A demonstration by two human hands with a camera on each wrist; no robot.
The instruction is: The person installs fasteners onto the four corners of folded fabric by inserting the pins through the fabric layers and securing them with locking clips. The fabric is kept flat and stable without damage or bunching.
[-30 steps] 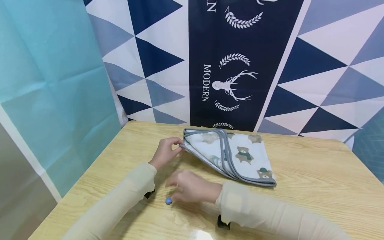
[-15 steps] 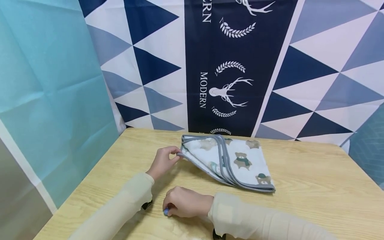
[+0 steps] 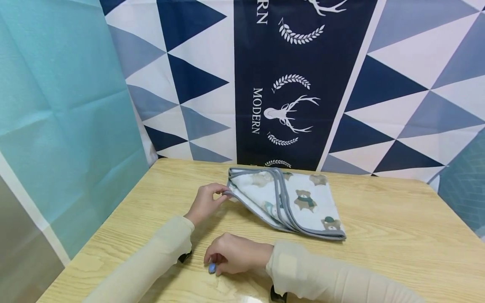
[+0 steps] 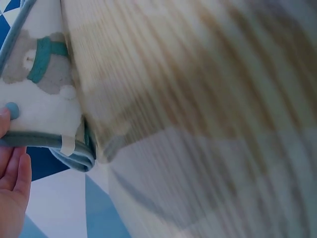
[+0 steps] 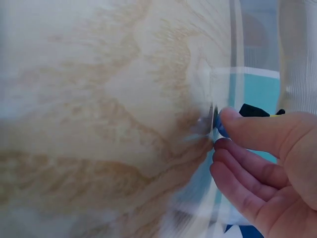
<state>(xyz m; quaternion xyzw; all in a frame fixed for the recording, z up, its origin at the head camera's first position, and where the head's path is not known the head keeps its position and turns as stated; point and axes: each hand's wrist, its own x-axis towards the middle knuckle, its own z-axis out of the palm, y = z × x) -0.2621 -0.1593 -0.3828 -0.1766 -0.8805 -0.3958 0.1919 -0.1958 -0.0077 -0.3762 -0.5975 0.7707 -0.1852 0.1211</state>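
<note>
A folded white baby blanket [image 3: 310,200] with a bear print and grey-blue trim lies toward the back of the table. My left hand [image 3: 207,202] pinches its near left corner, slightly raised, between thumb and fingers. In the left wrist view, a small round teal dot [image 4: 12,110] shows on the blanket beside the thumb. Closer to me, my right hand [image 3: 238,254] has thumb and index fingertip around a small shiny blue piece [image 3: 212,268] at the tabletop. The right wrist view has the thumb against this blue piece [image 5: 221,126], its kind unclear.
The wood-grain table [image 3: 379,252] runs up to a patterned wall cloth [image 3: 280,84] at the back. A teal curtain [image 3: 75,126] hangs along the left edge.
My right hand has lowered onto the blue piece, which lay beside its fingers a second ago, and now pinches it. The left hand keeps its pinch on the blanket corner.
</note>
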